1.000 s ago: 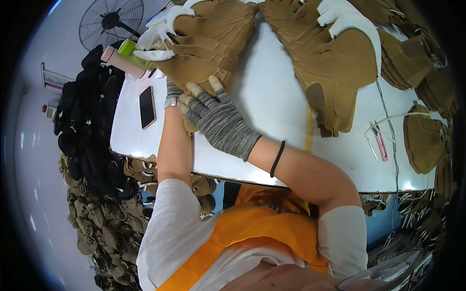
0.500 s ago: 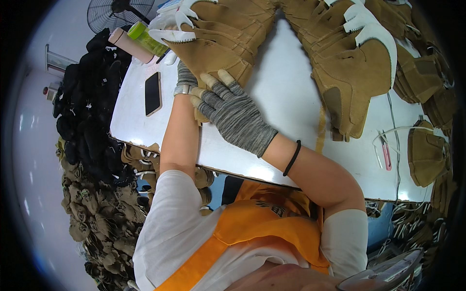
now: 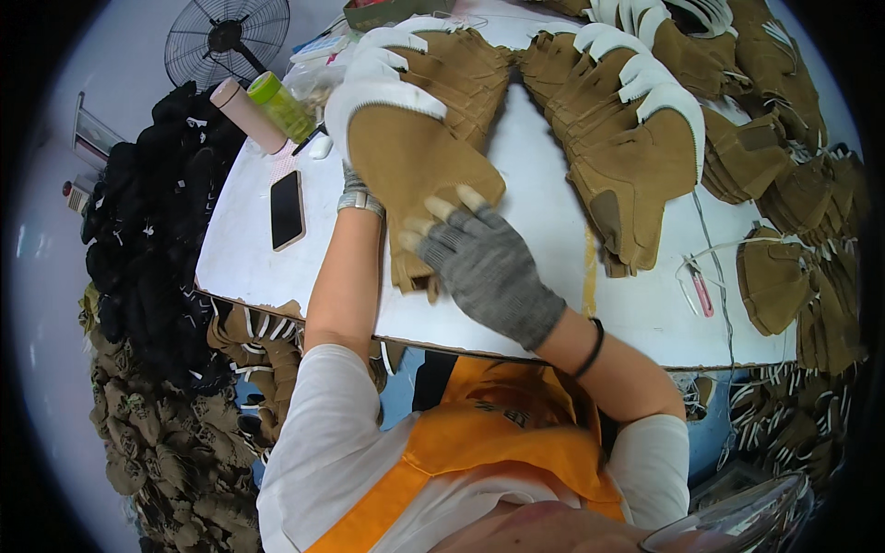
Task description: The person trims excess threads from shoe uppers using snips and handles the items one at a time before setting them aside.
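A brown suede shoe upper (image 3: 406,157) with a white, stitched curved edge lies in front of me, at the near end of the left row of uppers (image 3: 456,74). My right hand (image 3: 493,272), in a grey knit glove with pale fingertips, rests on its lower right part, fingers stretched out and apart. My left hand (image 3: 356,189), gloved the same way, reaches along the upper's left edge; its fingers are hidden behind the suede, so I cannot see its grip. To the right lies a second fanned row of matching uppers (image 3: 618,166).
A phone (image 3: 287,210), a pink bottle (image 3: 247,114) and a green-lidded jar (image 3: 281,106) sit at the left. A pink-handled cutter (image 3: 702,293) and a cable (image 3: 717,267) lie at the right, beside more brown pieces (image 3: 770,276). A fan (image 3: 226,37) stands behind.
The near upper on the left has come toward me, and more of it shows. My right hand has moved nearer and to the right, still laid on it. The view has shifted.
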`<state>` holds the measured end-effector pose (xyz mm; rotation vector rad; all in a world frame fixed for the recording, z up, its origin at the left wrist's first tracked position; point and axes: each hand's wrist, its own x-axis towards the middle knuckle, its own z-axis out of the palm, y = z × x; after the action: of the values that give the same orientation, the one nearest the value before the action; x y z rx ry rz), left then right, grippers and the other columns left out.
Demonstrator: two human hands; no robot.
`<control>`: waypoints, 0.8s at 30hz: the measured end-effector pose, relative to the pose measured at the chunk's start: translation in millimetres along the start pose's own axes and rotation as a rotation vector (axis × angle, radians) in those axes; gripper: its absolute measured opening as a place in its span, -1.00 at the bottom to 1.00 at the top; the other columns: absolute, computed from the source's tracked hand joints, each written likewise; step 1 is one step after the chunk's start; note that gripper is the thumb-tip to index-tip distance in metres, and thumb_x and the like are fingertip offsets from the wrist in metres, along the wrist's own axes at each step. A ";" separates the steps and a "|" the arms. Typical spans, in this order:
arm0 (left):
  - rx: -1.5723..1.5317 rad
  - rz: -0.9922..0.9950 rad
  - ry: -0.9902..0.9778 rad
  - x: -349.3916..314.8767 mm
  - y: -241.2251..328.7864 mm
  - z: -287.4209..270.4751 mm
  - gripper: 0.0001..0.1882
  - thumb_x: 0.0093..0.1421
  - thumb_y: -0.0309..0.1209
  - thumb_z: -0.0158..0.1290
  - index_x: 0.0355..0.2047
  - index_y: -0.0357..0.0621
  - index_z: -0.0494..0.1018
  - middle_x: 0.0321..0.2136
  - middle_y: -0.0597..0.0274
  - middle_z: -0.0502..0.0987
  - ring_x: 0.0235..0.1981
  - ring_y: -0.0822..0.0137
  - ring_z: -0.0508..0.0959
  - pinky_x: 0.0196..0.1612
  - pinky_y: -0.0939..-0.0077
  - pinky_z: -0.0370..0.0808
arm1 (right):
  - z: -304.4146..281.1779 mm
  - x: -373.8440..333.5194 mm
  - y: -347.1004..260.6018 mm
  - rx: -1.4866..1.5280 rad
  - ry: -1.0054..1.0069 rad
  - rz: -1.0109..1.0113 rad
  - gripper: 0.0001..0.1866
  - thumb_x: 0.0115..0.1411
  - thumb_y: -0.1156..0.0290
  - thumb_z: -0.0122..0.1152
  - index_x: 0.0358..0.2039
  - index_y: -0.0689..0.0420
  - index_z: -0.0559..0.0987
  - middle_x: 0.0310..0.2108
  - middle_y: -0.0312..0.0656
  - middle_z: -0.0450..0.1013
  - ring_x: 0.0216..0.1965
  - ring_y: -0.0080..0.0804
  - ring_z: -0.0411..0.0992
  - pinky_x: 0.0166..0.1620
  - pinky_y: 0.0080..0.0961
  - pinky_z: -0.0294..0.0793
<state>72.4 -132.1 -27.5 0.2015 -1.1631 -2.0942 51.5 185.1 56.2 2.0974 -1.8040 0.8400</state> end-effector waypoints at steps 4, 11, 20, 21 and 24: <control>-0.036 0.037 -0.035 -5.4 -4.9 -10.3 -0.47 0.37 -0.03 -0.29 0.15 -0.16 0.26 0.05 0.03 0.41 0.02 0.13 0.43 0.13 0.29 0.36 | -33.5 -43.0 -10.2 0.042 0.208 0.174 -0.54 0.12 0.26 0.21 0.04 0.10 0.45 -0.07 -0.20 0.45 0.05 -0.27 0.37 0.25 -0.22 0.19; 0.101 0.169 0.513 2.7 4.0 12.6 -0.52 0.30 -0.15 -0.07 0.09 -0.24 0.32 0.01 0.06 0.44 -0.01 0.26 0.43 0.09 0.36 0.34 | -63.7 -111.0 23.7 0.922 0.956 0.686 -0.56 0.34 0.24 -0.06 0.12 0.24 0.30 0.03 -0.14 0.35 0.00 -0.39 0.38 0.02 -0.46 0.46; 1.926 0.610 -0.063 -169.7 8.8 145.0 -0.09 -0.14 0.08 0.30 0.25 0.40 0.20 0.34 -0.11 -0.11 0.31 -0.25 -0.08 0.24 -0.32 -0.18 | -69.6 -105.5 25.7 1.319 1.188 0.570 -0.56 0.35 0.30 -0.12 0.17 0.23 0.23 0.09 -0.11 0.27 0.09 -0.29 0.32 0.13 -0.41 0.40; 2.029 0.378 -0.074 -166.7 4.2 146.8 -0.12 -0.12 0.04 0.30 0.24 0.33 0.23 0.33 -0.11 -0.09 0.31 -0.27 -0.07 0.26 -0.24 -0.14 | -69.4 -104.8 25.0 1.371 1.202 0.544 -0.56 0.35 0.30 -0.11 0.16 0.24 0.23 0.09 -0.11 0.27 0.09 -0.29 0.32 0.13 -0.41 0.40; 1.877 0.515 -0.204 -135.3 -8.9 121.1 -0.11 -0.11 0.04 0.29 0.25 0.33 0.20 0.34 -0.11 -0.11 0.31 -0.29 -0.08 0.27 -0.18 -0.11 | -69.4 -107.5 24.4 1.184 1.125 0.626 -0.56 0.34 0.29 -0.10 0.15 0.24 0.25 0.08 -0.11 0.28 0.07 -0.28 0.34 0.12 -0.40 0.42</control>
<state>111.5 41.7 8.9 0.4339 -2.5421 -0.0608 2.8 305.5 46.3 0.7031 -1.2592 2.9419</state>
